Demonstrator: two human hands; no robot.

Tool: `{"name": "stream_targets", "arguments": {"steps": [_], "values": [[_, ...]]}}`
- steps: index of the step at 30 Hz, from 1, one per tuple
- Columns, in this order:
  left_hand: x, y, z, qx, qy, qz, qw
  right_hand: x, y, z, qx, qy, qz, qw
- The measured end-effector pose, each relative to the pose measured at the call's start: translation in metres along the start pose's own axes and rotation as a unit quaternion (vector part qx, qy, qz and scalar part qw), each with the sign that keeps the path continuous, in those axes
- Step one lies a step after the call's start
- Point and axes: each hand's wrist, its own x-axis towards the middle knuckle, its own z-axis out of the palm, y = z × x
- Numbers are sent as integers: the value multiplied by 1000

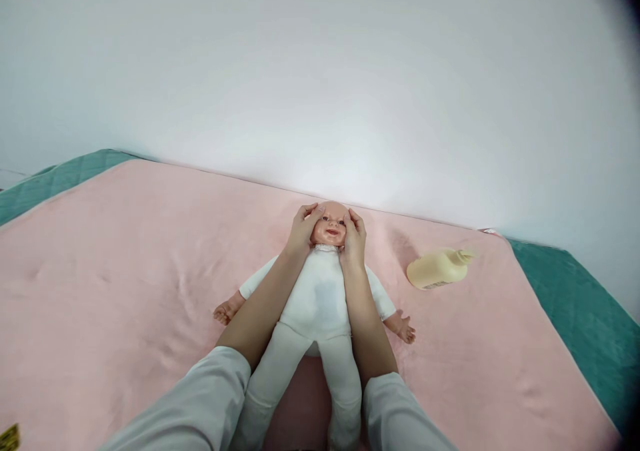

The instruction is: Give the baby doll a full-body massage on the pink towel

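A baby doll (320, 291) with a white cloth body lies on its back, its head toward the wall and its arms spread out. My left hand (303, 228) curves around one side of the doll's head, the thumb near its brow. On the other side, my right hand (355, 235) cups the head in the same way, fingers bent against it. Between my palms the doll's face stays visible, while my forearms cover parts of its arms and sides. A pale yellow pump bottle (436, 269) lies tilted to the right of the doll.
A pink sheet (140, 291) spreads under the doll and bottle. Green quilted cloth (575, 304) shows past its right edge and at the far left. A white wall (320, 84) rises directly behind. At the bottom left corner is a small yellow and dark object (9, 438).
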Motion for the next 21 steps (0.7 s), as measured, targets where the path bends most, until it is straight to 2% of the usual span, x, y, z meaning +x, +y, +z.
{"name": "stream_targets", "arguments": {"steps": [5,14,21], "values": [[-1,3,2,9,22,-11,1000,-4,-7,3,21,7,21,1000],[-1,1,2,22,27,-8,999,-3,-13,5,62,23,52,996],[0,-4,-1,65,9,36,997,-4,-10,4,60,1,34,998]]}}
